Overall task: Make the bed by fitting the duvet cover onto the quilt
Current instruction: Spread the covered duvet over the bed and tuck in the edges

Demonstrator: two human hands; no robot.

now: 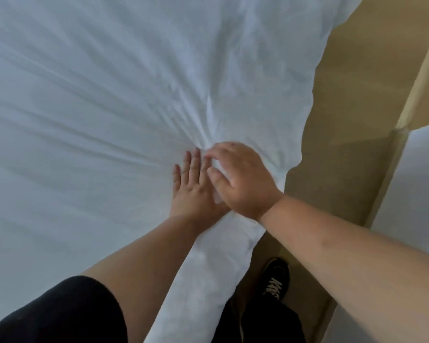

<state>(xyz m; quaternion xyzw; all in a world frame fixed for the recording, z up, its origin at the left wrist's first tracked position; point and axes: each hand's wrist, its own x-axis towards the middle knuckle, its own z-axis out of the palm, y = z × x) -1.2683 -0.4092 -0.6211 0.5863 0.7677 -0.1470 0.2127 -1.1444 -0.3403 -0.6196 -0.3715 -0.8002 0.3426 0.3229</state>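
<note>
Your left hand (192, 186) lies flat, fingers straight, on the white duvet cover (97, 107). Your right hand (243, 179) curls, pinching bunched fabric beside it.

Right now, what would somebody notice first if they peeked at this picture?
First, two bare hands meeting in the middle: the left hand lies flat with straight fingers, and the right hand curls over a bunch of the white duvet cover. Wrinkles fan out from that spot across the whole bed. Low down, a black shoe with white laces stands on the tan floor beside the bed.
</note>
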